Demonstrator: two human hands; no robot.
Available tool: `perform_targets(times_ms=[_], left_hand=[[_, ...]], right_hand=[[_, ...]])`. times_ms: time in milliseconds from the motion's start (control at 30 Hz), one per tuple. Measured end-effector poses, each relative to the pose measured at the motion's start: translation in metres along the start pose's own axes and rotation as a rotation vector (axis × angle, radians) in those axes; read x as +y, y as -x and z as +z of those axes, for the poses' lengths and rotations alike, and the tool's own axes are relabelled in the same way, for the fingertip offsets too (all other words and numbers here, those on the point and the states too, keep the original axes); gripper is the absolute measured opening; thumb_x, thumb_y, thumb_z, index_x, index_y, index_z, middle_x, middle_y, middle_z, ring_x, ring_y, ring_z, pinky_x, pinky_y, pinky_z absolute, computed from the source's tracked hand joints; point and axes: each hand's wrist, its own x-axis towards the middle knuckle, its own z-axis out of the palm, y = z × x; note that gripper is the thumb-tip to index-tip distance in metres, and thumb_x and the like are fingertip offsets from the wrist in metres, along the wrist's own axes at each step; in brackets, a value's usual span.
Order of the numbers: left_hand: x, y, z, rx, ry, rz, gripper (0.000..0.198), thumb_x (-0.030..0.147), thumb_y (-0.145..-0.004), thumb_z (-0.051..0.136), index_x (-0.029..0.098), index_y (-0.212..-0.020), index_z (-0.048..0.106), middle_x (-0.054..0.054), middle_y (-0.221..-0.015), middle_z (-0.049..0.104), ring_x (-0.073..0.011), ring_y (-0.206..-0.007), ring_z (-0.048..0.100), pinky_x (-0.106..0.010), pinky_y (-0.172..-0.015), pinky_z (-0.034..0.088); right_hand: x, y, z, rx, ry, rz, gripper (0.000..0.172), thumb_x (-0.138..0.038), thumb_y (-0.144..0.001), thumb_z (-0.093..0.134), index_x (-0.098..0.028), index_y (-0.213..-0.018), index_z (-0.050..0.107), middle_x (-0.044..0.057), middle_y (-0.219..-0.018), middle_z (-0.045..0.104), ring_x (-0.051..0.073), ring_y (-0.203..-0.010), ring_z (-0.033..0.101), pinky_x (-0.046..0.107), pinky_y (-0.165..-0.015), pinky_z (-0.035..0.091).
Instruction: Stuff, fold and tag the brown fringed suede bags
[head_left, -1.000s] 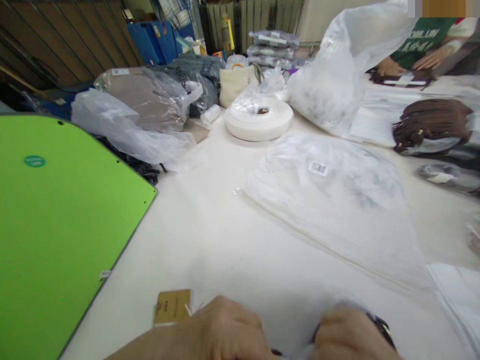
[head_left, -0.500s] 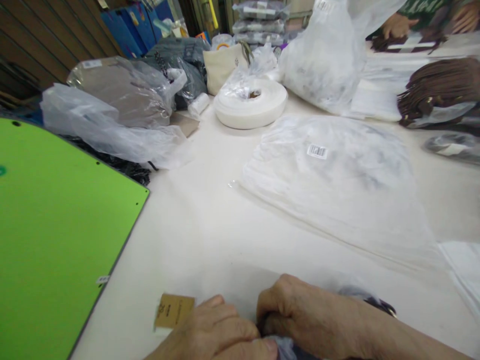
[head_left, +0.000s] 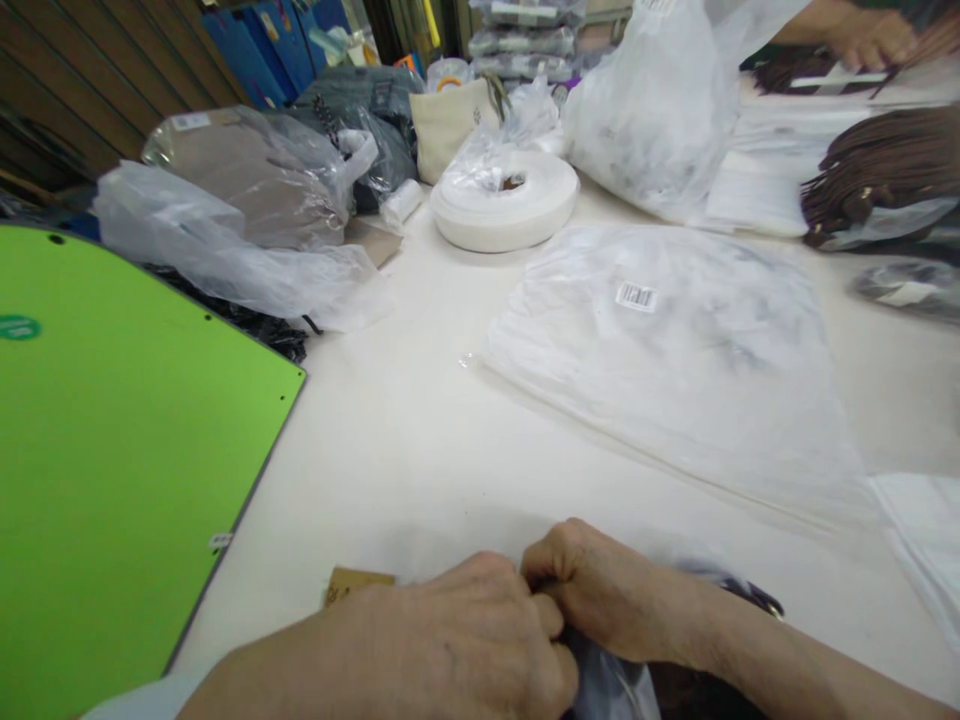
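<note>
At the bottom of the head view my left hand (head_left: 480, 630) and my right hand (head_left: 592, 585) meet, both with curled fingers. They grip a clear plastic bag (head_left: 611, 685) that has something dark inside; the fingertips are mostly hidden. Beyond my right forearm, a dark piece with a metal ring (head_left: 757, 598) shows through the plastic. Left of my hands lies a brown cardboard tag (head_left: 356, 580), partly covered by my left arm.
A large white plastic bag with a barcode label (head_left: 637, 296) lies ahead. Behind it are a roll of white tape (head_left: 510, 220) and a full plastic bag (head_left: 652, 110). A green board (head_left: 135, 450) borders the left. A co-worker's hands (head_left: 874, 40) handle brown fringed material at the far right.
My left hand has moved forward and right, turning over so its back faces up and its arm covers part of the tag. More of the plastic bag shows below my hands.
</note>
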Motion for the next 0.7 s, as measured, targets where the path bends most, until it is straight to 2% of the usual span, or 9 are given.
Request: perform_targets(times_ms=[67, 133, 267, 333, 467, 533, 633, 700], left_hand=[[0.003, -0.003, -0.001, -0.021, -0.092, 0.072, 0.012, 0.009, -0.073, 0.059, 0.019, -0.080, 0.059, 0.000, -0.075, 0.063, -0.0144, -0.067, 0.055, -0.025, -0.074, 0.046], [0.006, -0.001, -0.003, -0.014, -0.125, 0.020, 0.015, 0.010, -0.073, 0.059, 0.016, -0.087, 0.059, -0.004, -0.082, 0.063, -0.0176, -0.074, 0.056, -0.030, -0.077, 0.047], [0.004, 0.007, 0.002, 0.012, 0.096, -0.170, 0.020, 0.013, -0.069, 0.068, 0.020, -0.087, 0.061, -0.003, -0.091, 0.057, -0.0158, -0.080, 0.056, -0.022, -0.066, 0.048], [0.000, 0.011, 0.009, 0.048, 0.257, -0.178, 0.022, 0.009, -0.070, 0.066, 0.021, -0.088, 0.062, -0.002, -0.091, 0.055, -0.0133, -0.080, 0.056, -0.018, -0.064, 0.047], [-0.007, 0.017, 0.025, 0.252, 0.490, -0.195, 0.025, 0.002, -0.072, 0.059, 0.017, -0.091, 0.057, 0.000, -0.083, 0.058, -0.0111, -0.079, 0.056, -0.017, -0.072, 0.048], [-0.007, 0.023, 0.032, 0.400, 0.509, -0.121, 0.017, 0.007, -0.078, 0.055, 0.017, -0.092, 0.053, -0.002, -0.081, 0.059, -0.0122, -0.080, 0.057, -0.018, -0.074, 0.049], [-0.002, 0.036, 0.043, 0.587, 0.338, 0.003, 0.011, 0.017, -0.086, 0.045, 0.020, -0.090, 0.055, -0.007, -0.094, 0.061, -0.0170, -0.099, 0.056, -0.027, -0.086, 0.049], [0.005, 0.045, 0.053, 0.601, 0.148, -0.068, 0.014, 0.014, -0.084, 0.046, 0.023, -0.086, 0.057, -0.006, -0.108, 0.060, -0.0203, -0.112, 0.052, -0.037, -0.097, 0.045]], right_hand=[[0.004, 0.001, -0.002, 0.003, -0.007, -0.006, 0.015, -0.007, -0.057, 0.042, -0.014, -0.054, 0.055, -0.005, -0.052, 0.040, 0.008, -0.056, 0.040, 0.017, -0.048, 0.030], [0.009, 0.004, -0.007, -0.035, -0.035, -0.066, 0.016, -0.009, -0.061, 0.043, -0.014, -0.060, 0.059, -0.004, -0.056, 0.044, 0.009, -0.058, 0.041, 0.018, -0.051, 0.033], [0.015, 0.012, -0.020, -0.204, -0.108, -0.119, 0.019, -0.015, -0.067, 0.049, -0.013, -0.078, 0.063, -0.005, -0.062, 0.046, 0.008, -0.057, 0.039, 0.019, -0.054, 0.035], [0.015, 0.013, -0.024, -0.275, -0.173, -0.090, 0.020, -0.018, -0.064, 0.056, -0.013, -0.082, 0.063, -0.006, -0.062, 0.044, 0.007, -0.056, 0.039, 0.019, -0.052, 0.034], [0.019, 0.009, -0.020, -0.367, -0.409, -0.042, 0.030, -0.027, -0.057, 0.072, -0.011, -0.080, 0.062, -0.005, -0.063, 0.052, 0.007, -0.057, 0.043, 0.019, -0.053, 0.035], [0.022, 0.007, -0.015, -0.361, -0.482, -0.003, 0.037, -0.032, -0.054, 0.076, -0.011, -0.082, 0.063, -0.003, -0.065, 0.055, 0.007, -0.057, 0.045, 0.021, -0.056, 0.037], [0.026, 0.007, -0.011, -0.315, -0.460, 0.012, 0.040, -0.035, -0.057, 0.077, -0.012, -0.086, 0.065, -0.004, -0.065, 0.056, 0.006, -0.056, 0.045, 0.021, -0.057, 0.037], [0.027, 0.008, -0.011, -0.297, -0.432, 0.014, 0.039, -0.036, -0.058, 0.077, -0.012, -0.087, 0.065, -0.004, -0.065, 0.056, 0.006, -0.056, 0.044, 0.019, -0.055, 0.035]])
